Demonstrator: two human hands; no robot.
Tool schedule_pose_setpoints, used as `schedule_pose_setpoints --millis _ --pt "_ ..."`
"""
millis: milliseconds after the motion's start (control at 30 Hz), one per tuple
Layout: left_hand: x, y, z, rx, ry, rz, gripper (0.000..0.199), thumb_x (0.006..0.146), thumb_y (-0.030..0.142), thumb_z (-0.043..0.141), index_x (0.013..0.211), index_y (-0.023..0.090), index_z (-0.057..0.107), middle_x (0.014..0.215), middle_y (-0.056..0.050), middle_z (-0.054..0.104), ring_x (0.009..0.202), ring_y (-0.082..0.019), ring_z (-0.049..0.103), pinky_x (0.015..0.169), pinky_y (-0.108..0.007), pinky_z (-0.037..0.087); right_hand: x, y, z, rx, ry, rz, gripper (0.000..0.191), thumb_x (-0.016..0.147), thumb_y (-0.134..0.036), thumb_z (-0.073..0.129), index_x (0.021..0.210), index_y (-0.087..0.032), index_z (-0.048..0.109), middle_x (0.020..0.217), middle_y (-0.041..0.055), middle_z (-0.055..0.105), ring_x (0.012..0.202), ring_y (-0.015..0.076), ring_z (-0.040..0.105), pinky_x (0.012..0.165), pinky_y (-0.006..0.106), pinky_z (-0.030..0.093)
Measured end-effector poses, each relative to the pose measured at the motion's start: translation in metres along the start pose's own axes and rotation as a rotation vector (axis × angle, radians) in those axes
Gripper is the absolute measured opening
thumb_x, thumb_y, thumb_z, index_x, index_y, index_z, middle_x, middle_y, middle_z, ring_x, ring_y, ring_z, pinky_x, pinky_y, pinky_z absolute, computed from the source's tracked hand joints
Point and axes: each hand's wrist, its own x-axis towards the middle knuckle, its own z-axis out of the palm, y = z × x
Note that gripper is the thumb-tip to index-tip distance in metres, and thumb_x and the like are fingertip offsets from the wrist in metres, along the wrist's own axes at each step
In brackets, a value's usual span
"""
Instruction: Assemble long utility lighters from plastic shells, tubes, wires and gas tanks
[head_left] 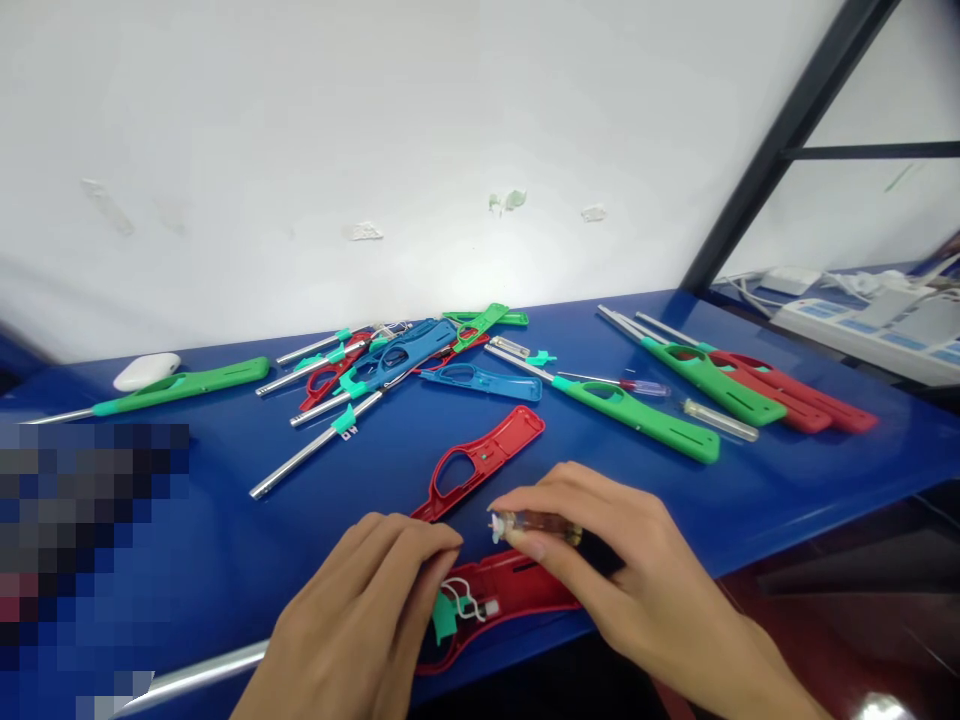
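Between the thumb and fingers of my right hand (622,560) is a small see-through lighter fuel tank (551,525) with a white valve end pointing left. It hovers just above the opened red lighter half (517,585), whose inside faces up. White wires (466,600), a green trigger (446,615) and a small white-tipped part lie in that half. My left hand (367,600) is closed around its neck, fingers together, hiding the joint; the metal tube (210,672) runs out to the left. Behind my hands lies a loose red shell half (487,455).
A pile of blue, red and green lighter parts (390,360) lies at the back. Whole lighters (637,420) and a screwdriver (645,387) are to the right, with a spare tank (720,420). A white case (147,371) sits left; a power strip (862,335) lies beyond the black frame (772,150).
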Motion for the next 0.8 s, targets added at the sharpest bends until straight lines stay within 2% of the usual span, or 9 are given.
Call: schedule_pose_setpoints --millis 100,233,433,600,800 --pt "-0.005 0.001 0.003 -0.071 0.004 -0.061 0.024 0.122 0.031 0.042 0.124 0.029 0.066 0.107 0.007 0.081 0.092 -0.008 0.079 0.094 -0.016 0.060 0.000 0.001 0.000 -0.034 -0.015 -0.055 0.014 0.111 -0.027 0.073 0.121 -0.032 0.081 0.104 -0.0078 0.081 0.096 0.0077 0.075 0.091 0.013 0.055" --pt "-0.009 0.003 0.004 -0.114 0.027 -0.093 0.019 0.119 0.025 0.050 0.125 0.028 0.068 0.108 0.004 0.079 0.095 -0.010 0.077 0.093 -0.018 0.061 0.000 0.002 0.000 -0.050 -0.025 -0.130 0.012 0.109 -0.026 0.077 0.119 -0.028 0.083 0.105 -0.0052 0.081 0.097 0.0080 0.074 0.092 0.012 0.055" --pt "-0.018 0.003 0.002 -0.160 -0.038 -0.050 0.023 0.114 0.011 0.054 0.127 0.025 0.066 0.110 0.004 0.078 0.100 -0.011 0.073 0.096 -0.022 0.059 0.000 0.003 0.000 -0.071 -0.026 -0.153 0.014 0.105 -0.019 0.081 0.116 -0.026 0.085 0.105 -0.0031 0.079 0.097 0.0095 0.072 0.091 0.013 0.056" --pt "-0.017 0.006 0.004 -0.136 -0.044 -0.024 0.025 0.113 0.007 0.055 0.124 0.023 0.069 0.110 0.004 0.080 0.104 -0.013 0.073 0.098 -0.025 0.058 0.000 0.002 0.001 -0.097 -0.020 -0.157 0.015 0.105 -0.018 0.081 0.117 -0.027 0.085 0.104 -0.0021 0.079 0.093 0.0114 0.071 0.087 0.018 0.058" --pt "-0.015 0.007 0.003 -0.150 -0.039 -0.027 0.026 0.113 0.006 0.054 0.121 0.022 0.073 0.107 0.003 0.080 0.100 -0.013 0.074 0.095 -0.027 0.060 0.002 0.001 0.000 -0.118 -0.014 -0.178 0.012 0.106 -0.020 0.079 0.114 -0.027 0.085 0.101 -0.0005 0.079 0.090 0.0131 0.073 0.083 0.022 0.060"
